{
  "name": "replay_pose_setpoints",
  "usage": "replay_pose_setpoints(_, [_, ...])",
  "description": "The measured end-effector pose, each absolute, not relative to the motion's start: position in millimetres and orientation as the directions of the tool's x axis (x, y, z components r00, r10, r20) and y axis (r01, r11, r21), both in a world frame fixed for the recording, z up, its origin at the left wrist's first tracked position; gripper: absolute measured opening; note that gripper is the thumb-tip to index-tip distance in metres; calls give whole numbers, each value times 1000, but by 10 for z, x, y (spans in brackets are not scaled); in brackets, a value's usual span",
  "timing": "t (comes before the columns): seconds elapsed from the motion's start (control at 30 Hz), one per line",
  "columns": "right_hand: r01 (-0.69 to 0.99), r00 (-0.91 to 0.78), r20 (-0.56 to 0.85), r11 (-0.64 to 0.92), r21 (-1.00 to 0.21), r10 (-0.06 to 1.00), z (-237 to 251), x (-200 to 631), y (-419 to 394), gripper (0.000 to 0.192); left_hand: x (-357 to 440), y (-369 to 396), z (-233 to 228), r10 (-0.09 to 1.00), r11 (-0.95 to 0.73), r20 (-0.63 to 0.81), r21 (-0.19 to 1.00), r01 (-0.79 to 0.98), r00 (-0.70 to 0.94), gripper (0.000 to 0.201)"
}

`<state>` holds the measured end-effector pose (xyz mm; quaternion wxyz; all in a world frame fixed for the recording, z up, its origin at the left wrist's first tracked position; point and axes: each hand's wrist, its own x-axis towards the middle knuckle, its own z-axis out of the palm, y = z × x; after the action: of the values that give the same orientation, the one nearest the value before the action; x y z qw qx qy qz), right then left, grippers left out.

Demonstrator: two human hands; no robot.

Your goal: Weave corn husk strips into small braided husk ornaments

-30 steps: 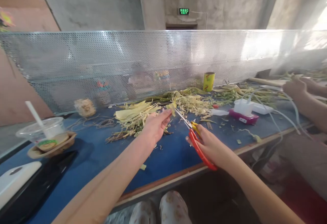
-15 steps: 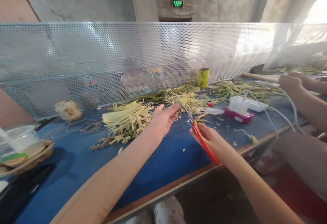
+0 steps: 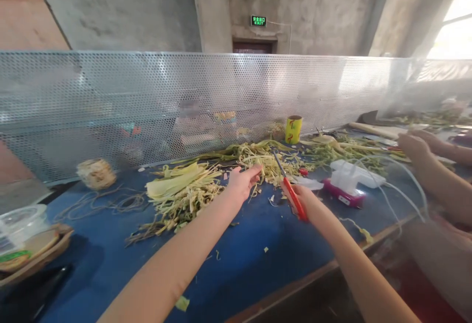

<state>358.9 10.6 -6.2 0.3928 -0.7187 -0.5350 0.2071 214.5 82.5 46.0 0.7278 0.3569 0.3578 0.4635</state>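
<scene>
My left hand (image 3: 241,183) reaches over the near side of a pile of pale yellow-green shredded plant strips (image 3: 273,163). Its index finger points right and the thumb stands apart from it; I make out nothing held. To its right, my right hand (image 3: 304,200) is closed around the red handles of a pair of scissors (image 3: 292,196), the metal blades pointing away toward the strips. Left of my left hand lies a bundle of dried yellowish leaves and stalks (image 3: 184,192) on the blue tabletop (image 3: 258,269).
A perforated metal screen (image 3: 155,106) runs along the back. Near it stands a yellow can (image 3: 293,130). A ball of twine (image 3: 96,173) and a basket (image 3: 55,247) are on the left. At right are a magenta device (image 3: 344,195), white tubing and another person's hands (image 3: 416,148).
The view has tilted up a little. My right hand and the scissors have drawn away from my left fingers, leaving a gap. The large yellow leaf beside the blades no longer shows there.
</scene>
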Motion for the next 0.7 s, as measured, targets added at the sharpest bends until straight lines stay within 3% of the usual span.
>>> replay_pose_setpoints(0.13, [766,325,75,-216,-605,943,-67,3458,229,41,1710,561,492,932,271,-144,886,-376,332,36])
replay_pose_setpoints(0.23, [836,334,77,-258,-484,939,-107,3207,191,47,1250,333,466,940,225,-111,912,-343,322,77])
replay_pose_setpoints(0.33, [875,311,51,-265,-405,949,-165,2900,79,50,821,174,413,953,169,-77,937,-305,292,76])
replay_pose_setpoints(0.5, [915,291,13,-275,-294,956,-243,2548,60,36,332,139,254,958,116,-48,966,-230,282,74])
replay_pose_setpoints(0.7, [957,258,109,-239,-162,960,-44,2373,110,36,39,210,130,960,-23,52,994,-108,276,90])
